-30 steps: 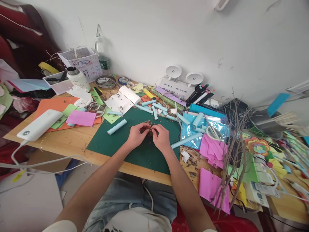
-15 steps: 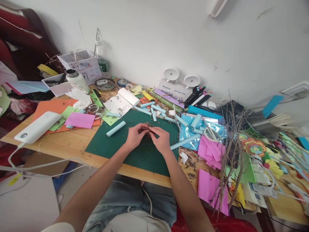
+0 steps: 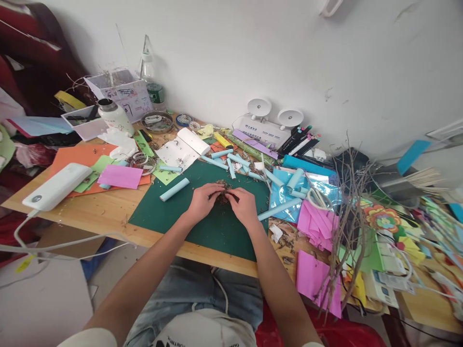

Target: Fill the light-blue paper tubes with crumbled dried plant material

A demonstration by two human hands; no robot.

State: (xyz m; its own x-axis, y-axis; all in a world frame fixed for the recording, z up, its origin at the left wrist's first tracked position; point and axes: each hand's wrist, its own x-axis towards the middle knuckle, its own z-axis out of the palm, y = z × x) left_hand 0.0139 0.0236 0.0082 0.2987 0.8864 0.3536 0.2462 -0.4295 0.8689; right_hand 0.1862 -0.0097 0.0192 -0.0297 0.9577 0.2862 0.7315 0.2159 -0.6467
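At the far left of a crowded wooden desk [image 3: 104, 212], a white power bank [image 3: 57, 187] lies near the front edge, its cable running off the side, a position that probably keeps the cord away from the work area. Beside it an orange sheet [image 3: 68, 161] spreads beneath green paper and a pink slip [image 3: 120, 176], with an open-topped white bottle [image 3: 115, 120] standing behind. A lone pale blue tube [image 3: 174, 189] rests aslant on the left part of a dark green mat [image 3: 162, 212], which appears to serve as the working surface. At the mat's middle, the left hand [image 3: 201, 202] has thumb and fingers closed in a pinch on a brown, twiggy clump [image 3: 223, 197]; the right hand [image 3: 243, 205] pinches it from the other side, an opposed hold that seems suited to steadying something so small and crumbly. Exactly what lies between the fingertips is too small to tell. Behind the hands, more blue tubes [image 3: 231, 167] lie heaped at the mat's far edge, likely pushed back for room. Farther right, scissors [image 3: 320, 198] rest on blue plastic wrapping beside crumpled pink paper [image 3: 318, 224], and bare branches [image 3: 349, 217] lean over the desk's right side.
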